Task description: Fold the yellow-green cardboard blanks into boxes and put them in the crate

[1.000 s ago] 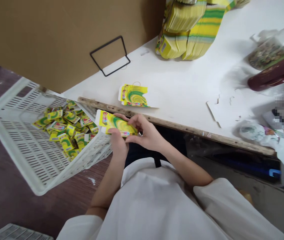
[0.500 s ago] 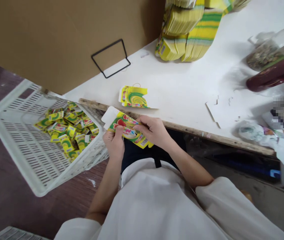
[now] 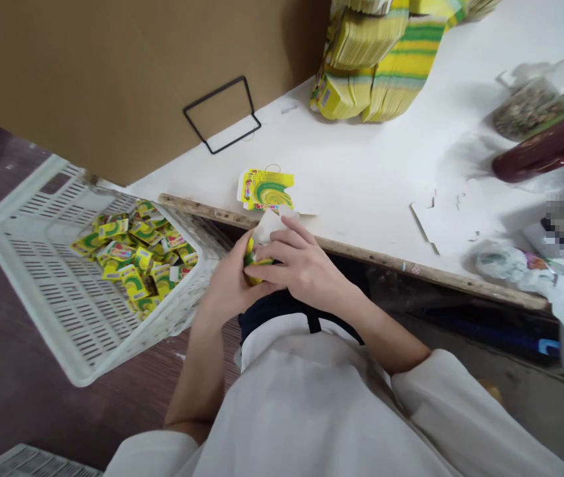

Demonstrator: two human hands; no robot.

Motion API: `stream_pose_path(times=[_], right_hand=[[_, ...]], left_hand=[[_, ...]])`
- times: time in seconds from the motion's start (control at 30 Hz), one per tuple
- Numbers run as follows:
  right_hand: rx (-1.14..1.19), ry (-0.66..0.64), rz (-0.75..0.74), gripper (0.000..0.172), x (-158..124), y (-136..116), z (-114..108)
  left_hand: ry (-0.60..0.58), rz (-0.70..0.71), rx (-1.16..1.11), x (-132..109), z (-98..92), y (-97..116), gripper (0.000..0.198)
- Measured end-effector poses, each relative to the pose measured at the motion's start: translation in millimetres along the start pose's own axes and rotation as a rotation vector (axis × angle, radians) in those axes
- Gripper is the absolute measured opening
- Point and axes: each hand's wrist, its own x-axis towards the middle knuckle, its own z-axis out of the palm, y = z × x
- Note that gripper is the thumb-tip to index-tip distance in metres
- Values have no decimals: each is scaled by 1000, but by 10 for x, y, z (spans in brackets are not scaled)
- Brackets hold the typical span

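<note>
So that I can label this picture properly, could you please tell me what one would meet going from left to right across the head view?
Going by their middles: white basket, left hand, held carton, right hand, stack of cartons, dark red container.

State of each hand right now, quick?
Left hand: closed around the side of a small yellow-green carton.
Right hand: fingers bent over the same carton; how firmly it grips can't be told.

White table (image 3: 361,179) | yellow carton (image 3: 268,190) | carton stacks (image 3: 391,69) | black wire frame (image 3: 236,138)
</note>
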Motion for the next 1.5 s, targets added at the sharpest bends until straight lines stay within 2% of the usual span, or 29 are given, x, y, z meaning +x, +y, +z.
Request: stream_pose_path(times=[0.03, 0.1, 0.17, 0.23, 0.33, 0.4, 0.47, 0.57, 0.67, 0.7, 0.77, 0.8, 0.87, 1.0, 1.07, 1.17, 1.27, 1.4, 1.5], right_hand=[[17, 48, 65, 30, -12, -11, 31], [85, 200, 256, 50, -43, 3, 89], [260, 316, 409, 71, -75, 51, 151], [543, 284, 503, 70, -92, 101, 221], [936, 97, 603, 54, -86, 136, 313], [1075, 45, 614, 54, -73, 145, 351], [1122, 61, 593, 62, -68, 159, 371], [1037, 119, 575, 79, -76, 171, 362], [834, 107, 419, 84, -89, 129, 302], [758, 79, 346, 81, -93, 104, 279], [619, 19, 262, 64, -103, 55, 247], [565, 6, 258, 55, -110, 38, 242], [490, 40, 295, 56, -126, 31, 254], [410, 183, 354, 55, -147, 94, 298], [387, 121, 340, 49, -145, 128, 295], [358, -45, 334, 34, -133, 165, 239], [340, -112, 331, 20, -130, 202, 140], [337, -178, 274, 27, -135, 227, 68], [292, -191, 320, 36, -125, 201, 125]], left_hand=[[30, -17, 27, -11, 56, -11, 76], [118, -17, 82, -32, 165, -44, 60], [149, 6, 143, -46, 252, -77, 62], [127, 65, 166, -51, 317, -101, 71], [79, 195, 175, -49, 379, -129, 82], [62, 270, 203, -52, 399, -151, 82], [83, 311, 228, -62, 403, -177, 75], [133, 291, 201, -86, 396, -214, 60], [134, 180, 103, -99, 409, -266, 59], [133, 153, 65, -97, 422, -290, 63], [172, 146, 19, -85, 456, -339, 75], [205, 160, 27, -76, 472, -359, 81], [264, 183, 111, -62, 492, -380, 85], [249, 130, 296, -71, 457, -348, 68], [209, 96, 319, -89, 409, -326, 64], [160, 73, 342, -103, 326, -307, 64], [111, 81, 351, -90, 256, -287, 60], [95, 130, 366, -52, 226, -247, 58], [118, 142, 431, -29, 238, -230, 55]])
